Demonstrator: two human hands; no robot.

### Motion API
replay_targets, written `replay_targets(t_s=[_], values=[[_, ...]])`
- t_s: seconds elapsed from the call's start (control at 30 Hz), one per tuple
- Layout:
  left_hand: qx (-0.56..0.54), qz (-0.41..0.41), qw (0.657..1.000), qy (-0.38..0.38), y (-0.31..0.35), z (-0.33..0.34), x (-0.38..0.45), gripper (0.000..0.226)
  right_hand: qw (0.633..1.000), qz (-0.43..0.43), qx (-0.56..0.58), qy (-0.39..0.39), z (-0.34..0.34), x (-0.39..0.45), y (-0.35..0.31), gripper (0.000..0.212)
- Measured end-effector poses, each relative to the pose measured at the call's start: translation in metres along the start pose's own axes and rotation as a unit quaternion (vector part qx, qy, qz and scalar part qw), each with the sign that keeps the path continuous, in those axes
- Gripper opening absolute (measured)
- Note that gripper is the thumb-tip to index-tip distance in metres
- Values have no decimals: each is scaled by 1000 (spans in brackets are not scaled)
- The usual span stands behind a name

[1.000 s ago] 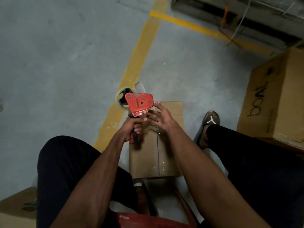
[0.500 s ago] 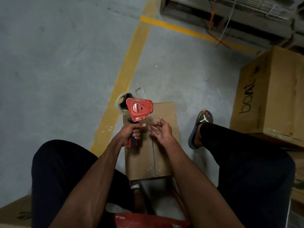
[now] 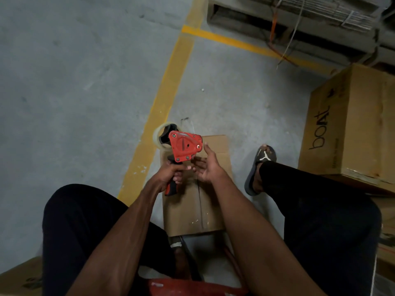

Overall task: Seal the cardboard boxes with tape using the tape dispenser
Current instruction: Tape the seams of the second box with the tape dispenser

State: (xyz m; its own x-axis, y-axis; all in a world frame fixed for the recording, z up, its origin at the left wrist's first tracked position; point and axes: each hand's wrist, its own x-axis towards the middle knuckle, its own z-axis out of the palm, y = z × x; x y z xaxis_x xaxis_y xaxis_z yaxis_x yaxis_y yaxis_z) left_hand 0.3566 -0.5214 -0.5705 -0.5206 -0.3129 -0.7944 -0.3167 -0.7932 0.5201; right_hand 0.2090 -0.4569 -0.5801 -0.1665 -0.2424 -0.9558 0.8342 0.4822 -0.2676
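1. The left hand (image 3: 171,175) grips the black and red handle of the tape dispenser (image 3: 185,147); its fingers are curled tightly around the handle
2. The tape dispenser is held in the air above the far left part of the small cardboard box (image 3: 188,212), with its red body upward and the clear tape roll (image 3: 159,136) on the far left side of it
3. The right hand (image 3: 208,166) is just beside the red body, on its right; the fingers are spread and loosely bent, and I cannot tell if they touch the tape
4. The small cardboard box lies on the grey floor (image 3: 74,92) between the person's legs, its two top flaps closed and meeting at a middle seam
5. A bigger box (image 3: 350,129) with the printed word "boat" stands at the right edge, and a yellow line (image 3: 164,99) crosses the floor
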Motion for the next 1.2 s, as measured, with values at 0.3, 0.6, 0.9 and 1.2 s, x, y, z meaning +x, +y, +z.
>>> replay_targets(t_s=[0.3, 0.6, 0.9, 1.2], values=[[103, 27, 994, -17, 7, 0, -2, 33, 999, -9, 13, 49, -15, 4, -17, 24], [403, 112, 908, 13, 12, -3, 7, 19, 990, -126, 0, -61, -33, 11, -30, 14], [743, 150, 645, 95, 39, 6, 33, 43, 978, -206, -10, 24, -60, 3, -46, 26], [704, 87, 697, 109, 87, -34, 62, 42, 891, -313, -171, 281, -71, 77, -83, 14]])
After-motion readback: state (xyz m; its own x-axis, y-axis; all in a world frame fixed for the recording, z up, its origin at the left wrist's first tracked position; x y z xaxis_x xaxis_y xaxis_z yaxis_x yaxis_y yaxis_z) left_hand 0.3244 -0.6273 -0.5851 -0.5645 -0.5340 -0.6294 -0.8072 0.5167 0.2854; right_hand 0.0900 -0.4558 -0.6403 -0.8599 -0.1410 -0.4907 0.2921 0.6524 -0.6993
